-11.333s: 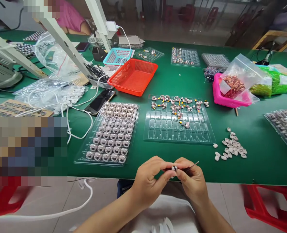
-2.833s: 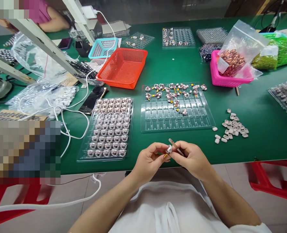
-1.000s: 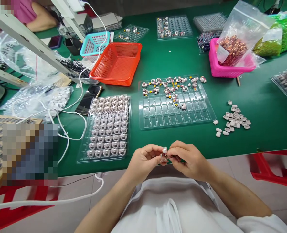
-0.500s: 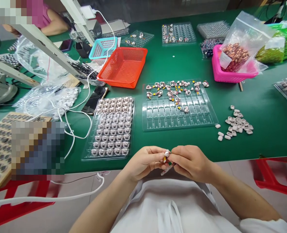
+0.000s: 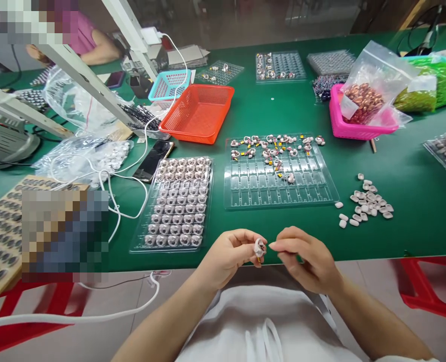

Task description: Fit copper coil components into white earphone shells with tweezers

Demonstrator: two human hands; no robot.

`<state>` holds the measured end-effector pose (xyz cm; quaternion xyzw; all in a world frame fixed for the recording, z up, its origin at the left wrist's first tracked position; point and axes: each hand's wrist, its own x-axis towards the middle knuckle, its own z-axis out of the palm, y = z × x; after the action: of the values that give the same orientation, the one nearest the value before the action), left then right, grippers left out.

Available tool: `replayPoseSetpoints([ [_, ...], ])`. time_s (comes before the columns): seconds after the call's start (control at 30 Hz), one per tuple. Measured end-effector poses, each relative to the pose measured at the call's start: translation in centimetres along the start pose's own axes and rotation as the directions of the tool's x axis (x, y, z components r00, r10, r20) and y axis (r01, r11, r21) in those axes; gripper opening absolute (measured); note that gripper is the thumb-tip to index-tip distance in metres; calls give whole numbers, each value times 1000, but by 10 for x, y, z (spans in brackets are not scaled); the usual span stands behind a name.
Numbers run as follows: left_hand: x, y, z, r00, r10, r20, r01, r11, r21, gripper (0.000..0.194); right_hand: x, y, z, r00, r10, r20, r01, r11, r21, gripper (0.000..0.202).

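Between the fingertips of my left hand [image 5: 233, 255] is a small white part [image 5: 259, 248] with a yellow tab and dark wiring, held over the table's front edge. My right hand [image 5: 308, 259] is just right of it, fingers apart and partly bent, not touching the part; nothing shows in its grasp. Beyond my hands lies a clear tray [image 5: 279, 198], its back rows bearing similar wired white parts. A tray of round silvery-white pieces [image 5: 178, 207] stands to the left. Loose white caps [image 5: 371, 200] are scattered to the right.
A red basket [image 5: 198, 113], a blue basket [image 5: 170, 84] and a phone [image 5: 154, 161] lie back left, with a white cable [image 5: 146, 136] looping past. A pink basket [image 5: 362, 131] holds a bag of copper-coloured pieces. Across the table rests a person's arm [image 5: 100, 48].
My right hand has come away from the part and its fingers have spread. The part is turned in my left fingers. The slim clear object below my right hand is no longer visible. The view has shifted slightly.
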<state>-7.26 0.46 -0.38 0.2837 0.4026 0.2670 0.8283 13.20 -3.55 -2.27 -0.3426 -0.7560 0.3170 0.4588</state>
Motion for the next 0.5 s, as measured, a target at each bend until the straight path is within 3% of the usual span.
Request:
replayPoseSetpoints([
  [0.1, -4, -1, 5, 994, 88, -61, -86, 996, 38, 24, -8, -3, 4, 957, 187, -223, -167, 980, 105, 29],
  [0.2, -7, -3, 8, 976, 174, -133, -160, 981, 114, 22, -13, -3, 4, 899, 273, -341, -232, 960, 159, 35],
  [0.33, -8, -5, 12, 924, 307, -227, -247, 934, 257, 14, -19, -1, 3, 883, 314, -350, -215, 931, 294, 36],
  [0.5, -8, -5, 14, 896, 361, -260, -270, 906, 326, 14, -21, -9, 4, 895, 270, -355, -119, 911, 394, 27],
])
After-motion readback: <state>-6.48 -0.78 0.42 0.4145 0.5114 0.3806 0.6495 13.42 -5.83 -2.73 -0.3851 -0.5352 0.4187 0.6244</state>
